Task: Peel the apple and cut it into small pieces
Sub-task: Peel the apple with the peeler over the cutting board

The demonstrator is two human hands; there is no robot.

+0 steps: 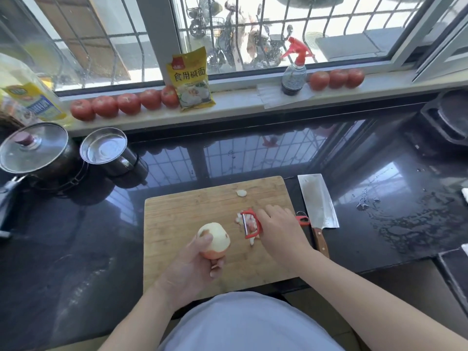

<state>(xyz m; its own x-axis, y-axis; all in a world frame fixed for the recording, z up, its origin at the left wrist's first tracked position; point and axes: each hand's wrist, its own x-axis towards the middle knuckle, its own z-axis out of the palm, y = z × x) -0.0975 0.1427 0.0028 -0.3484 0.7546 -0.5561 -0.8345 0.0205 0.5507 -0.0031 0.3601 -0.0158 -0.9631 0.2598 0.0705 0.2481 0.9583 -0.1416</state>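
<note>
Gripping the mostly peeled apple (214,240) above the board, the left hand (195,264) held wet, slippery, firm flesh; the right hand (278,229), just beside it, clasped the peeler (250,224).

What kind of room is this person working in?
Most likely a home kitchen: a cutting board on a dark counter with a cleaver beside it, a lidded pot, and tomatoes along the windowsill.
</note>
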